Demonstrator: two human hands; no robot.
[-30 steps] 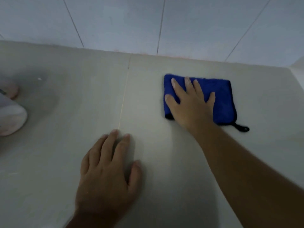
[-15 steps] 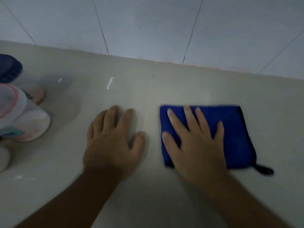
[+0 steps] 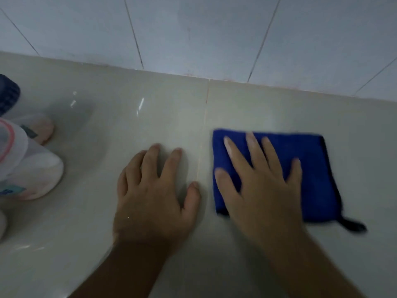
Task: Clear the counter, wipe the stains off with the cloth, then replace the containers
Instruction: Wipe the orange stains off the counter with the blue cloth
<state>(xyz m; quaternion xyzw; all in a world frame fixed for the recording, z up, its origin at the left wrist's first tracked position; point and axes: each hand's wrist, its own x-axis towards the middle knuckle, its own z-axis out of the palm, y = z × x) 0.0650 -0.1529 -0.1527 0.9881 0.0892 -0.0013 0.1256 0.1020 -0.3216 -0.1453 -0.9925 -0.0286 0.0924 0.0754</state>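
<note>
A folded blue cloth (image 3: pixel 311 168) with a small black loop at its near right corner lies on the pale tiled counter (image 3: pixel 129 125). My right hand (image 3: pixel 260 190) presses flat on the cloth's left half, fingers spread, palm down. My left hand (image 3: pixel 154 196) rests flat on the bare counter just left of the cloth, across a tile joint, holding nothing. At the left edge stand the containers: a white one with a pink rim (image 3: pixel 28 168), a pinkish one behind it (image 3: pixel 40 127) and a dark blue lid (image 3: pixel 8 95).
A grey tiled wall (image 3: pixel 193 35) rises along the counter's far edge. A faint reddish line marks the joint between wall and counter. Light glints on the wet-looking surface near the containers.
My right hand has drawn the cloth from the back of the counter toward me, level with my left hand. The view has shifted left, and the containers now show.
</note>
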